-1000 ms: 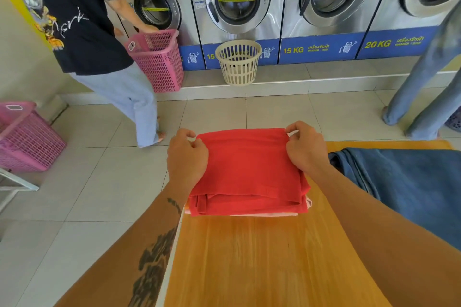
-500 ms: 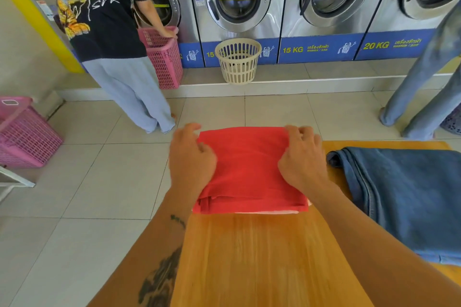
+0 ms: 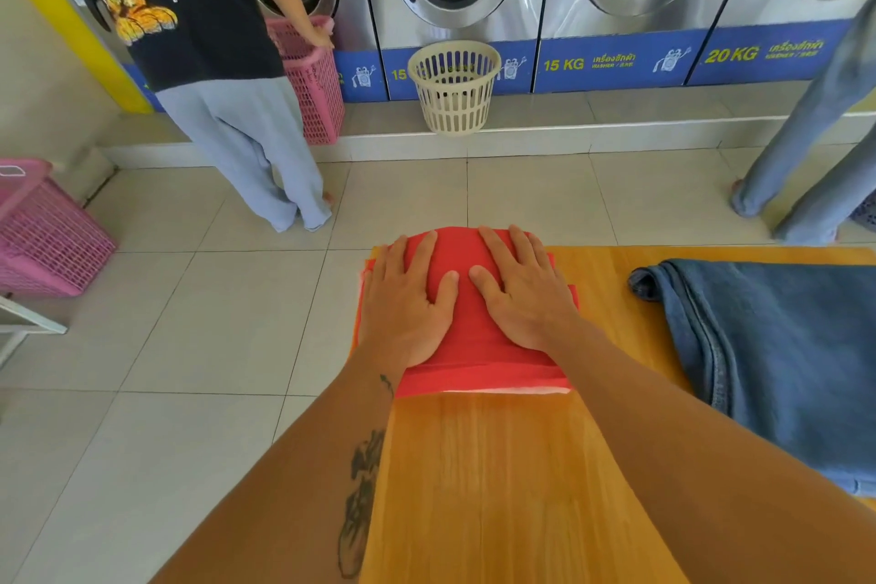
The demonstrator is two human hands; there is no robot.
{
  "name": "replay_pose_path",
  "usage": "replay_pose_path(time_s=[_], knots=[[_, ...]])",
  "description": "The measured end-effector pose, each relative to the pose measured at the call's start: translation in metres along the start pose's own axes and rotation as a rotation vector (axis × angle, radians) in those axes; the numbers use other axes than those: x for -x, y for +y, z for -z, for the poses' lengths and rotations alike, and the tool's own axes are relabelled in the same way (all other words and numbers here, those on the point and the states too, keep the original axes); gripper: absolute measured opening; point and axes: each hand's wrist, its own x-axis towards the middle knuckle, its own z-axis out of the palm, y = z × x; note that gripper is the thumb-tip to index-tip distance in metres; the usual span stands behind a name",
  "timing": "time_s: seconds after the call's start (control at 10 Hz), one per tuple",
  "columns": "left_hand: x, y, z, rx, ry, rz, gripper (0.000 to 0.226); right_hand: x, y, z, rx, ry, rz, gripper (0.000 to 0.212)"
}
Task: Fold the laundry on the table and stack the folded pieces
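A folded red cloth (image 3: 467, 346) lies at the far left corner of the wooden table (image 3: 502, 479), on top of a thin white piece whose edge shows below it. My left hand (image 3: 405, 304) and my right hand (image 3: 526, 299) lie flat on the red cloth, side by side, fingers spread, pressing down and gripping nothing. To the right on the table lies a blue denim garment (image 3: 782, 360), apart from both hands.
The table's left edge runs beside my left forearm. On the tiled floor beyond stand a beige basket (image 3: 452, 85), a pink basket (image 3: 308, 76) held by a person (image 3: 213, 62), and another pink basket (image 3: 42, 232). Another person's legs (image 3: 801, 166) stand at the right.
My hands let go of the red cloth's far corners and moved inward to lie flat on top of it. The person at the left stepped closer to the washer.
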Motion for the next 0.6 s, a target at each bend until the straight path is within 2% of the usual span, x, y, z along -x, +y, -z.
replay_pose_path(time_s=[0.1,0.2,0.3,0.4,0.6], knots=[[-0.002,-0.005,-0.001,0.008,0.011,0.004,0.069,0.001,0.003,0.0,-0.035,-0.007,0.016,0.069],[0.0,-0.003,0.004,-0.01,-0.043,0.04,0.072,0.012,0.019,0.01,-0.092,-0.083,-0.041,0.068],[0.009,0.003,0.019,-0.107,-0.143,0.1,0.075,0.026,0.037,0.027,-0.033,-0.196,-0.095,0.067],[0.023,0.009,0.045,-0.262,-0.193,0.138,0.074,0.043,0.036,0.051,-0.001,-0.208,-0.144,0.068],[0.062,0.049,0.111,-0.385,-0.147,0.021,0.063,0.092,0.003,0.107,-0.03,-0.131,-0.173,0.063]])
